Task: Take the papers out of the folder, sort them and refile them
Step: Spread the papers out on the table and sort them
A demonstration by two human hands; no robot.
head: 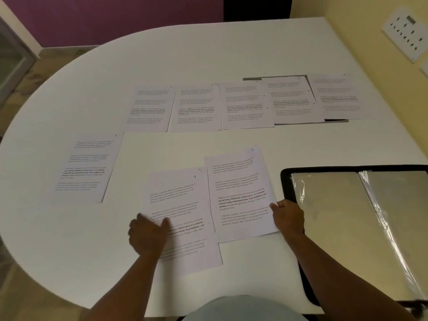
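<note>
Papers [240, 193] – printed, numbered sheets spread out

Both forearms are bare to the frame's lower edge, with no sleeves, watch or rings showing. The left hand [148, 235] is motion-blurred; the right hand [288, 217] is sharp. At 6 o'clock, a pale blue-grey garment [243, 309] shows.

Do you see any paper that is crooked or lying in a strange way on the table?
Yes. In the far row, the fourth sheet is tilted and overlaps its neighbours, with something dark under it. Near the person, the sheet pinched by the right hand overlaps the small stack under the left hand.
</note>
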